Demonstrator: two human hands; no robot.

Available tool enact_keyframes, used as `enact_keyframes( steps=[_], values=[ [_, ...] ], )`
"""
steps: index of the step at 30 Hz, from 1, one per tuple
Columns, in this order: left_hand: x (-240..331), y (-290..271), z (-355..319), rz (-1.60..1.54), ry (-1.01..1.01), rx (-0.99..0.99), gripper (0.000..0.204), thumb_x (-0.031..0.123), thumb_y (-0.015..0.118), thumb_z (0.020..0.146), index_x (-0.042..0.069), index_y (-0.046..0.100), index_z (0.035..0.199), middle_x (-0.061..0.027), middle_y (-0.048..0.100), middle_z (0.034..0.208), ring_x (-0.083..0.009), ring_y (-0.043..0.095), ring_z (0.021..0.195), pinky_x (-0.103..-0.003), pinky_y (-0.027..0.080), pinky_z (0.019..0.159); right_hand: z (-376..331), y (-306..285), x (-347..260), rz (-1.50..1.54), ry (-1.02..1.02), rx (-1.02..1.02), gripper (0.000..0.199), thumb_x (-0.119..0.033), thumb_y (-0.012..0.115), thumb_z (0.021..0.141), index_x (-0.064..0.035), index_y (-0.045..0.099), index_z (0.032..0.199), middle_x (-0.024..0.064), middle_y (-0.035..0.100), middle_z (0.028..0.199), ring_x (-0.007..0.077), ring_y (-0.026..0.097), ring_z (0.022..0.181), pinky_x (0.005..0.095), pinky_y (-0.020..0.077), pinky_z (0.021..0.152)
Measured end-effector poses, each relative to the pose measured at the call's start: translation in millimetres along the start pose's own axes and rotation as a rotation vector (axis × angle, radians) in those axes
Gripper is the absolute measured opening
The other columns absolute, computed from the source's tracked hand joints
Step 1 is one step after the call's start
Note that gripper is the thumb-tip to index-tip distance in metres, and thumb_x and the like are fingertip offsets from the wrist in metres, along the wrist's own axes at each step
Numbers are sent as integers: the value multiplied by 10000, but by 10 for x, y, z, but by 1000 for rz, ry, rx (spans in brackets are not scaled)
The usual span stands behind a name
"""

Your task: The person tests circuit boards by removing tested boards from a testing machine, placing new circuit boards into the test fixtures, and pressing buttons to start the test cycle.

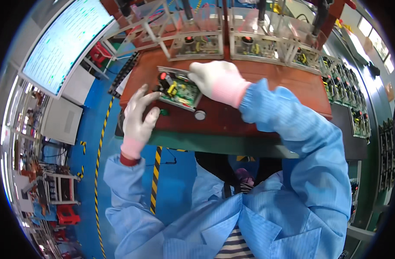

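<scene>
A green circuit board (185, 93) in a metal bracket lies tilted on the reddish-brown workbench top (258, 93). It carries yellow parts and a black cylinder with a red top. My gloved right hand (217, 81) pinches the board's upper right edge, and its fingertips are partly hidden. My gloved left hand (140, 116) is beside the board's left side with its fingers apart. The index fingertip comes close to the board's lower left corner; whether it touches is unclear. A round silver button (200, 115) and a green button (164, 112) sit just below the board.
Clear-walled test fixtures (197, 45) with boards inside line the bench's back. Several more boards (346, 84) stand in a row at the right. A lit monitor (68, 41) is at the upper left. Yellow-black tape (156, 179) marks the blue floor.
</scene>
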State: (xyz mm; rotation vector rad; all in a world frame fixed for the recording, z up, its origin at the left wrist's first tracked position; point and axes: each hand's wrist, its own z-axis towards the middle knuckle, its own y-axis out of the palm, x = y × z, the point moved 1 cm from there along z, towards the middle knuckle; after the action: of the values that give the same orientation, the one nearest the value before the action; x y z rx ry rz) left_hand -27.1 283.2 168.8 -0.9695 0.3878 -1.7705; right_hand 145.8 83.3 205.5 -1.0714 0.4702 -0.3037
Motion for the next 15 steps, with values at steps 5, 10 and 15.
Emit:
enact_keyframes(
  steps=[5,10,15],
  values=[
    [-491,-229,99,191,-59,-149,428,408,609,968,159,706,1302,-189,610,1404,-373,592,1221,-440,429,1075,529,475,-356,113,33,-28,281,-261,555,991,-149,621,1240,150,739,990,392,705,889,468,548,788],
    [-564,-123,248,371,-114,-138,426,407,580,982,203,696,1337,-179,610,1408,-377,592,1222,-447,431,1070,616,901,-231,59,-126,221,360,-257,553,982,-178,586,1331,167,731,1055,396,701,910,470,545,802],
    [-767,-6,397,403,-82,-132,436,404,560,989,218,675,1366,-165,608,1415,-375,583,1243,-452,429,1077,485,834,-331,-128,-177,172,358,-260,554,975,-173,596,1319,163,731,1066,390,699,912,475,540,813]
  ],
)
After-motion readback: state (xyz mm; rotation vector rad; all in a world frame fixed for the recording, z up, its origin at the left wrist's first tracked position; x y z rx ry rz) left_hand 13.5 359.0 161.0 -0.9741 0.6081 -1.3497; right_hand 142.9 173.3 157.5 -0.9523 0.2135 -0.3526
